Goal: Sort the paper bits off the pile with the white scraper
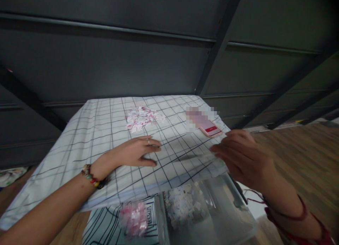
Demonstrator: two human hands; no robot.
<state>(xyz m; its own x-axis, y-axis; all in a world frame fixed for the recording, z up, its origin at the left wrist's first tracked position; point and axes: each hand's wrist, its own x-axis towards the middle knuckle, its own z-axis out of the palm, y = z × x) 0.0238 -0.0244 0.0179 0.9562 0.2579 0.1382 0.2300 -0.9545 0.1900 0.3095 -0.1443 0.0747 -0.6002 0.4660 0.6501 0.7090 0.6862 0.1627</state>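
Note:
My left hand (pixel 141 152) lies low over a white cloth with dark grid lines (pixel 106 118), fingers stretched and thumb apart, holding nothing. A ring and a beaded bracelet are on it. My right hand (pixel 245 158) is raised over the cloth's right edge, slightly blurred, fingertips pinched together. What they hold, if anything, I cannot make out. Beyond my left hand lies a loose pile of small white and pink paper pieces (pixel 144 118). A phone in a pink case (pixel 212 130), partly pixelated, lies just beyond my right fingertips.
Below the cloth's near edge stands a clear plastic box (pixel 222 213) with many pale paper bits (pixel 182 202) at its left. Beside it, small pink packets (pixel 134 216) lie on a line-patterned fabric (pixel 102 223). A dark panel wall (pixel 119 61) rises behind; wooden floor (pixel 299 153) shows right.

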